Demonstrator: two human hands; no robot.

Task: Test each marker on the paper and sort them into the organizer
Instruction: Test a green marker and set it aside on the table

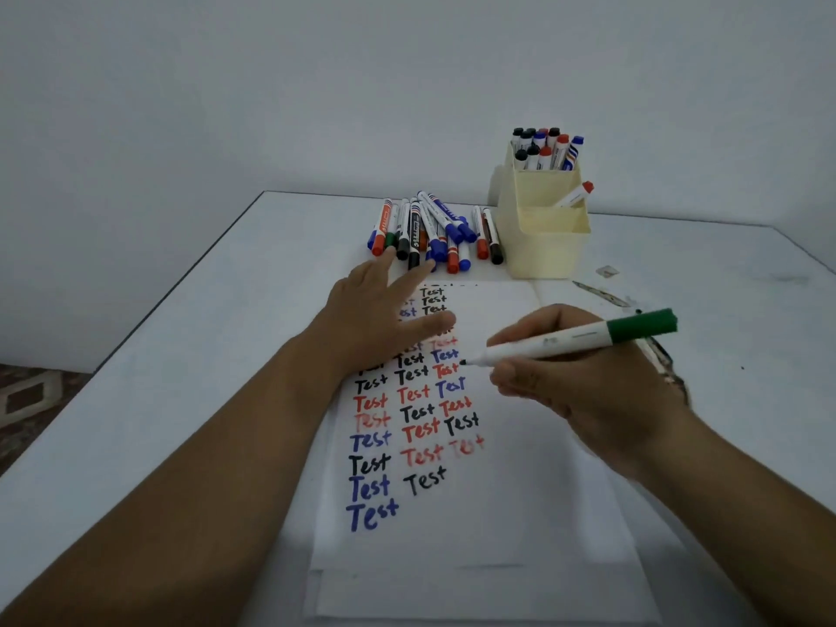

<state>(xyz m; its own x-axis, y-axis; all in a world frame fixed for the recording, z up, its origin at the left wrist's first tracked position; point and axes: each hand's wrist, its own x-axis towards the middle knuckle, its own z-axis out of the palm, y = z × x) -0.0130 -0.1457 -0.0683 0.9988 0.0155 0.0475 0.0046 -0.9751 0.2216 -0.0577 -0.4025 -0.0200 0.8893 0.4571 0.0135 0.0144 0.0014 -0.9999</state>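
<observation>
A white paper (497, 513) lies on the table, covered with rows of the word "Test" in black, red and blue. My right hand (583, 386) grips a green marker (570, 341), its cap posted on the back end and its tip just above the paper near the third column. My left hand (380, 319) rests flat on the upper part of the paper, fingers spread. A pile of several capped markers (434, 233) lies beyond the paper. The cream organizer (543, 237) stands at the back right, with several markers (545, 149) in its tall compartment and one red-capped marker (577, 194) in a lower one.
The white table (181, 355) has its left edge running diagonally, with patterned floor (27, 400) beyond. A plain wall stands behind. Small scraps and dark smudges (606, 287) lie right of the organizer.
</observation>
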